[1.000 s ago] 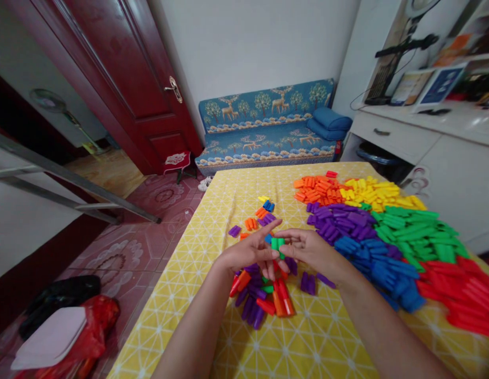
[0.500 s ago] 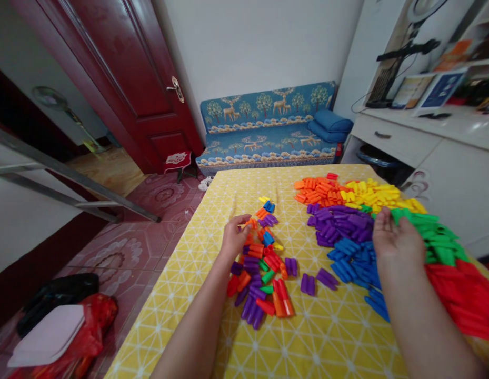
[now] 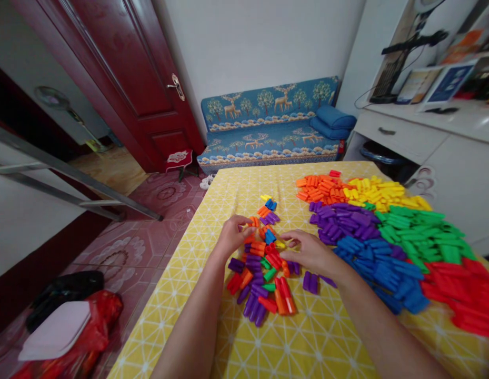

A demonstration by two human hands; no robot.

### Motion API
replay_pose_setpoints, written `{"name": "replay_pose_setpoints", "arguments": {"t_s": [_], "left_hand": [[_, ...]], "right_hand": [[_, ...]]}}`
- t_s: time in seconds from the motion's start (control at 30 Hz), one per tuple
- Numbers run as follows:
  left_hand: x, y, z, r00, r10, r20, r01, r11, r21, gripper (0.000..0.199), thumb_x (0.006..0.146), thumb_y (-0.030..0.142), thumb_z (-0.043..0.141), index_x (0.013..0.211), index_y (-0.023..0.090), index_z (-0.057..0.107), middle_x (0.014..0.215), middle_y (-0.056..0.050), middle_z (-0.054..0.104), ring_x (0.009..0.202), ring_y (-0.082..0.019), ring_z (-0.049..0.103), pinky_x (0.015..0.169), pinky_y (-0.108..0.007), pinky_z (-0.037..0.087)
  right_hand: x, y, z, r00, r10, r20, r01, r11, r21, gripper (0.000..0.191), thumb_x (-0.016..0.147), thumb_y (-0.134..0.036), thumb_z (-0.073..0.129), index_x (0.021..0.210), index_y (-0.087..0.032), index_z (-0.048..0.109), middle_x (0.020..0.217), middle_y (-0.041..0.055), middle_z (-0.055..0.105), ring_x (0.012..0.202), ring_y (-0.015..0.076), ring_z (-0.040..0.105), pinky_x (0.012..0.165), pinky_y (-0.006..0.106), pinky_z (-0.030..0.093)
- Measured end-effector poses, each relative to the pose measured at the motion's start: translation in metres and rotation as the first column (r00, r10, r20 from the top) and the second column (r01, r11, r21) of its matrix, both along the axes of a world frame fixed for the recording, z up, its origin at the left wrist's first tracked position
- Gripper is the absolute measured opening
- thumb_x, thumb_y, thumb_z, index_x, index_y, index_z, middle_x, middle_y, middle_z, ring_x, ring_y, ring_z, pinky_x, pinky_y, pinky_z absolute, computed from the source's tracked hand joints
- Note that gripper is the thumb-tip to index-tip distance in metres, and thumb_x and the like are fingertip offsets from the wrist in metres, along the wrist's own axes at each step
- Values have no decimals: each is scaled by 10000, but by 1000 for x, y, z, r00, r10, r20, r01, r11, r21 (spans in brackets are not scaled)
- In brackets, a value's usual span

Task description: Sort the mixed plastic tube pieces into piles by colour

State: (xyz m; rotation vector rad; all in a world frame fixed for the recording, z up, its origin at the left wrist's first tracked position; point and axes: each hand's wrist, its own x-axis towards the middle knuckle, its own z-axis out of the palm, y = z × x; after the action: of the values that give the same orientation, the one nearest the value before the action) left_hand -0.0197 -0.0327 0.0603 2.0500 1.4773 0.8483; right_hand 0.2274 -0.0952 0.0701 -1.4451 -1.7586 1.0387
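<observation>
A mixed heap of small tube-shaped plastic pieces (image 3: 254,263) in purple, orange, red, green and blue lies mid-table, many joined in pairs. At its upper left edge is my left hand (image 3: 233,236), its fingers curved and thumb apart, with nothing plainly held. From the right, my right hand (image 3: 309,252) reaches over the heap, thumb and fingers parted around the spot of a yellow piece (image 3: 280,245); its fingertips partly cover the pieces below. Sorted piles spread to the right: orange (image 3: 321,189), yellow (image 3: 380,193), purple (image 3: 342,222), green (image 3: 423,231), blue (image 3: 380,266) and red (image 3: 461,295).
A yellow patterned cloth (image 3: 283,347) covers the table. Beyond it stands a blue sofa (image 3: 268,131). A white cabinet (image 3: 445,173) is at the right, a metal ladder-like frame (image 3: 70,173) at the left. Bags (image 3: 106,316) lie on the floor.
My right hand has moved left from above the green and blue piles to the mixed heap. My left hand has stayed almost in place at the heap's edge.
</observation>
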Motion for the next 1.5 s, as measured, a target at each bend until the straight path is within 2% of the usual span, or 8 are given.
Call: {"name": "replay_pose_setpoints", "arguments": {"t_s": [0.1, 0.23, 0.47, 0.57, 0.7, 0.87, 1.23, 1.5], "left_hand": [[-19, -6, 25, 981, -188, -47, 176, 968, -178, 321, 686, 377, 726, 930, 169, 724, 832, -57, 716, 698, -163, 640, 628, -247, 497], [-21, -18, 38, 910, -400, -109, 359, 892, -275, 483, 585, 328, 791, 1047, 213, 712, 904, -48, 720, 646, -150, 630, 567, -222, 465], [26, -23, 16, 919, -382, -94, 374, 923, -92, 298, 552, 194, 780, 847, 208, 735, 806, -19, 703, 734, -178, 621, 684, -249, 475], [30, -17, 8, 960, -255, 119, 268, 957, -109, 252, 657, 217, 722, 905, 173, 710, 836, -31, 699, 736, -166, 624, 693, -254, 488], [30, -9, -6, 921, -143, 364, 212, 964, -158, 284, 727, 239, 686, 994, 143, 680, 946, -73, 705, 834, -183, 654, 772, -292, 514], [33, -8, -17, 920, -151, 363, 166, 986, -10, 157, 776, 235, 656, 899, 170, 728, 1068, -94, 694, 1055, -215, 613, 981, -369, 446], [37, -10, -26, 947, -212, 243, 190, 975, 111, 135, 785, 257, 665, 867, 185, 746, 1074, -92, 674, 1021, -207, 616, 917, -336, 480], [38, -15, -23, 952, -269, 149, 244, 955, 167, 275, 690, 65, 637, 908, 192, 747, 1163, -93, 634, 1100, -227, 587, 954, -351, 467]], "right_hand": [[5, -10, 7, 936, 92, 340, -118, 992, 55, 570, 554, -364, 795, 1105, -279, 672, 1032, 45, 675, 896, 238, 637, 744, 312, 461], [4, -15, 12, 885, 150, 440, -172, 985, 10, 620, 539, -407, 810, 1133, -310, 662, 1000, 41, 690, 903, 277, 644, 720, 317, 439], [-40, -8, -21, 1000, -26, 5, 25, 996, 81, 714, 609, -198, 696, 1294, -269, 508, 1053, 49, 670, 889, 228, 638, 742, 315, 466], [-49, -4, -30, 928, -38, -372, 37, 999, -10, 655, 655, -193, 661, 1276, -248, 462, 1035, 27, 656, 861, 181, 638, 743, 298, 498], [-54, -2, -33, 813, -112, -571, 116, 993, -30, 599, 668, -237, 691, 1220, -238, 459, 1054, 29, 639, 921, 178, 629, 798, 304, 509], [-50, -1, -34, 751, -171, -638, 92, 984, -155, 471, 716, -351, 686, 1145, -235, 530, 1003, 29, 653, 804, 160, 621, 595, 239, 503], [-43, 2, -39, 636, -299, -711, 114, 948, -297, 311, 745, -466, 678, 941, -230, 625, 880, 20, 670, 694, 130, 640, 550, 216, 521], [-47, -4, -32, 812, -129, -570, 86, 991, -102, 552, 750, -399, 694, 1264, -263, 544, 873, 7, 682, 642, 133, 608, 583, 257, 516]]}}
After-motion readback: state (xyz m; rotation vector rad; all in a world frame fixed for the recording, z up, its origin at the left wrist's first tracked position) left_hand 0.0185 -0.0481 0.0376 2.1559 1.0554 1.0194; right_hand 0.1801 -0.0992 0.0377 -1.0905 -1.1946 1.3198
